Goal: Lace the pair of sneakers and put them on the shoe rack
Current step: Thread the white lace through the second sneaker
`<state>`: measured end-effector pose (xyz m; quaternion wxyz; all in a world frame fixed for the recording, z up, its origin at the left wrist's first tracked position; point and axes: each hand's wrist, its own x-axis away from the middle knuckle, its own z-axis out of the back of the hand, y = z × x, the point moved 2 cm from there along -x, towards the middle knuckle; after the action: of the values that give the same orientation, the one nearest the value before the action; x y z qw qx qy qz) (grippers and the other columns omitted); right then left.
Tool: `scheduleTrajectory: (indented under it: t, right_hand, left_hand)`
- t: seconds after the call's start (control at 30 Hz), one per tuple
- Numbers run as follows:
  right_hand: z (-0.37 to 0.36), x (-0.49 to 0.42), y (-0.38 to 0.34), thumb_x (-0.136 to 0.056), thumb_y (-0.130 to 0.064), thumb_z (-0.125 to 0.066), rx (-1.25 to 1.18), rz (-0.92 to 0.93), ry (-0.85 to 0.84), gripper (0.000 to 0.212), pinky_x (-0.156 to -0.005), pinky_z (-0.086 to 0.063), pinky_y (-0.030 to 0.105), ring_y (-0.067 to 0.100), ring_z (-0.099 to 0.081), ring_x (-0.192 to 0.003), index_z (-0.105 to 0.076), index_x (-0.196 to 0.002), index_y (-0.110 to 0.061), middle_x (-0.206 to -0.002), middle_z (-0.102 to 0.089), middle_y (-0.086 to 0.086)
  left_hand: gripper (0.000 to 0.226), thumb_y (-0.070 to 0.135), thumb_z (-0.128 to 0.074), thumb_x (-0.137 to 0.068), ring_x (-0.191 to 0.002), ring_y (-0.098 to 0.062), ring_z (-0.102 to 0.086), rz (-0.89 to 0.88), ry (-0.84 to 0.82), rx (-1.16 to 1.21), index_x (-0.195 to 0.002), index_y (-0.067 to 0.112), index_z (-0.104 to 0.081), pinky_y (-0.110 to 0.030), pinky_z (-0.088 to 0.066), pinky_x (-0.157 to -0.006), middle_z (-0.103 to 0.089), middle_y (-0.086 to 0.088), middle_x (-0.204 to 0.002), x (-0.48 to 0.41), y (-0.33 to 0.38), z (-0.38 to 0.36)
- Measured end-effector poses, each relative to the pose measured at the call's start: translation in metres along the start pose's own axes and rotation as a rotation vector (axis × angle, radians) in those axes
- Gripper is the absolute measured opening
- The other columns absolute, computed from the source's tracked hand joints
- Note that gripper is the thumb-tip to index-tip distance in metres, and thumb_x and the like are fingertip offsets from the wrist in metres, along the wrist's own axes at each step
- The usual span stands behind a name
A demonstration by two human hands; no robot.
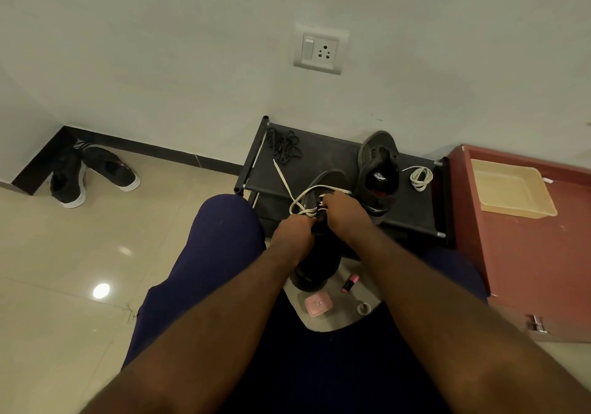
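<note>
Lacing the first sneaker against the shoe rack

The dark sneaker [316, 263] stands toe-up between the knees, leaning on the front edge of the shoe rack [415, 208]. The left hand [292, 234] has its fingers curled on the sneaker's upper, and the right hand [343, 212] pinches the white lace [284, 178] at the eyelets. Only a few crossings look threaded. One long end trails loose over the rack, so a hard tug could leave the ends uneven or pull one out. The second sneaker [379, 170] lies unlaced on the rack, its coiled lace [421, 178] beside it.
</note>
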<state>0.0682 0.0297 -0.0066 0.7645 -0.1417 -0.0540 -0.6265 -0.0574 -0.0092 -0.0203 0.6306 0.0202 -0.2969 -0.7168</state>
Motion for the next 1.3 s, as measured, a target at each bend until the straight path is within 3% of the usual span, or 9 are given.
scheduleTrajectory:
  t: [0.13, 0.2, 0.3, 0.4, 0.5, 0.63, 0.73, 0.87, 1.3]
  right_hand:
    - [0.002, 0.006, 0.004, -0.097, -0.01, -0.045, -0.098, -0.043, 0.134, 0.017, -0.08, -0.041, 0.043, 0.035, -0.057, -0.105, -0.055, -0.111, -0.01, -0.118, -0.053, 0.014]
    - [0.005, 0.014, 0.013, -0.097, -0.01, -0.048, -0.413, -0.287, 0.392, 0.01, -0.075, -0.04, 0.04, 0.031, -0.057, -0.094, -0.055, -0.102, -0.015, -0.111, -0.053, 0.01]
    - [0.005, 0.023, 0.021, -0.099, -0.013, -0.049, -0.75, -0.583, 0.621, 0.009, -0.086, -0.044, 0.039, 0.026, -0.058, -0.096, -0.057, -0.097, -0.016, -0.112, -0.053, 0.007]
    - [0.005, 0.027, 0.021, -0.098, -0.019, -0.054, -0.707, -0.431, 0.686, 0.006, -0.082, -0.05, 0.04, 0.023, -0.06, -0.088, -0.059, -0.096, -0.016, -0.104, -0.059, 0.004]
    - [0.004, 0.025, 0.019, -0.099, -0.032, -0.054, -0.554, -0.218, 0.608, 0.015, -0.078, -0.052, 0.043, 0.023, -0.063, -0.087, -0.061, -0.099, -0.018, -0.101, -0.063, 0.002]
    - [-0.004, 0.012, 0.013, -0.098, -0.018, -0.051, -0.226, 0.016, 0.219, 0.042, -0.088, -0.052, 0.044, 0.031, -0.058, -0.116, -0.05, -0.139, -0.019, -0.146, -0.044, 0.003]
    - [-0.011, 0.007, 0.011, -0.097, -0.017, -0.048, -0.105, 0.065, 0.031, 0.043, -0.095, -0.049, 0.046, 0.033, -0.05, -0.126, -0.05, -0.14, -0.017, -0.146, -0.042, 0.006]
    - [-0.008, 0.006, 0.006, -0.1, -0.019, -0.047, -0.071, 0.054, 0.003, 0.027, -0.081, -0.044, 0.044, 0.041, -0.058, -0.107, -0.052, -0.125, -0.01, -0.129, -0.046, 0.015]
    - [-0.002, 0.008, 0.008, -0.096, -0.011, -0.047, -0.078, -0.041, 0.076, 0.019, -0.084, -0.045, 0.044, 0.039, -0.059, -0.105, -0.056, -0.112, -0.007, -0.12, -0.054, 0.016]
  left_hand:
    - [0.033, 0.013, -0.048, -0.094, -0.102, -0.031, -0.064, -0.01, -0.002, 0.014, -0.123, 0.02, -0.062, -0.042, -0.055, -0.089, -0.065, -0.01, -0.114, 0.002, 0.0, 0.001]
    - [0.032, 0.015, -0.048, -0.094, -0.103, -0.031, -0.064, -0.02, 0.002, 0.031, -0.121, 0.021, -0.064, -0.042, -0.054, -0.09, -0.065, -0.009, -0.114, 0.003, 0.0, 0.002]
    - [0.031, 0.015, -0.049, -0.093, -0.105, -0.031, -0.063, -0.025, -0.011, 0.035, -0.121, 0.02, -0.063, -0.042, -0.054, -0.091, -0.064, -0.009, -0.118, 0.005, -0.001, 0.003]
    - [0.031, 0.014, -0.049, -0.092, -0.104, -0.031, -0.063, -0.033, -0.003, 0.037, -0.118, 0.02, -0.064, -0.042, -0.054, -0.09, -0.065, -0.009, -0.116, 0.005, -0.001, 0.003]
    - [0.032, 0.013, -0.05, -0.091, -0.104, -0.03, -0.064, -0.03, 0.004, 0.039, -0.118, 0.02, -0.066, -0.041, -0.054, -0.089, -0.066, -0.008, -0.114, 0.004, -0.001, 0.005]
    - [0.038, 0.013, -0.05, -0.092, -0.107, -0.033, -0.062, -0.025, 0.016, 0.018, -0.127, 0.022, -0.063, -0.041, -0.052, -0.093, -0.065, -0.011, -0.118, 0.004, 0.0, 0.004]
    - [0.039, 0.012, -0.049, -0.094, -0.108, -0.032, -0.062, -0.026, 0.013, 0.011, -0.13, 0.022, -0.062, -0.04, -0.052, -0.093, -0.064, -0.012, -0.12, 0.003, -0.001, 0.004]
    - [0.036, 0.012, -0.05, -0.095, -0.107, -0.031, -0.062, -0.018, -0.009, 0.006, -0.128, 0.021, -0.061, -0.041, -0.053, -0.093, -0.063, -0.011, -0.12, 0.004, 0.0, 0.003]
    - [0.036, 0.012, -0.049, -0.093, -0.106, -0.032, -0.063, -0.023, -0.01, 0.01, -0.126, 0.019, -0.063, -0.041, -0.053, -0.092, -0.065, -0.012, -0.118, 0.005, 0.001, 0.004]
